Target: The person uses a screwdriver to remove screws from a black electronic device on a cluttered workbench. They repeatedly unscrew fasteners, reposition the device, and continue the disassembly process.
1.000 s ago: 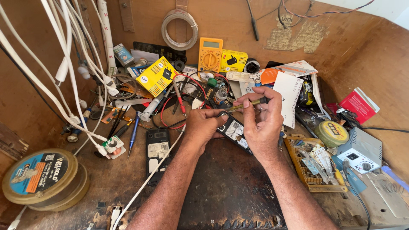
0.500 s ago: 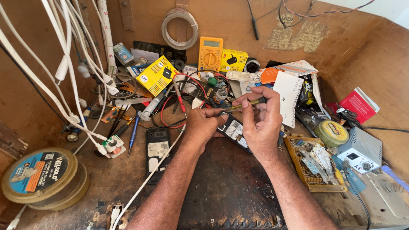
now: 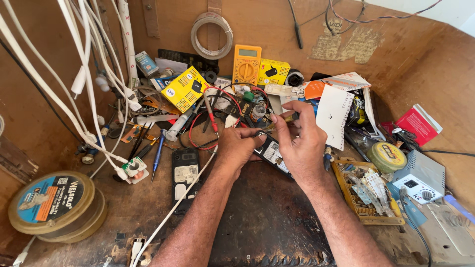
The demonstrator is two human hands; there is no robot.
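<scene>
Head view: left hand (image 3: 238, 146) steadies the opened phone (image 3: 271, 154) on the bench (image 3: 257, 217); right hand (image 3: 298, 143) fingers pinch a small tool (image 3: 278, 121), tip angled down. Best kept steady, with light pressure.

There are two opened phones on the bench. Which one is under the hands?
The phone lying tilted, partly covered by the left hand and the right hand. The other phone lies apart to the left, upright, crossed by a white cable, and no hand touches it.
</scene>
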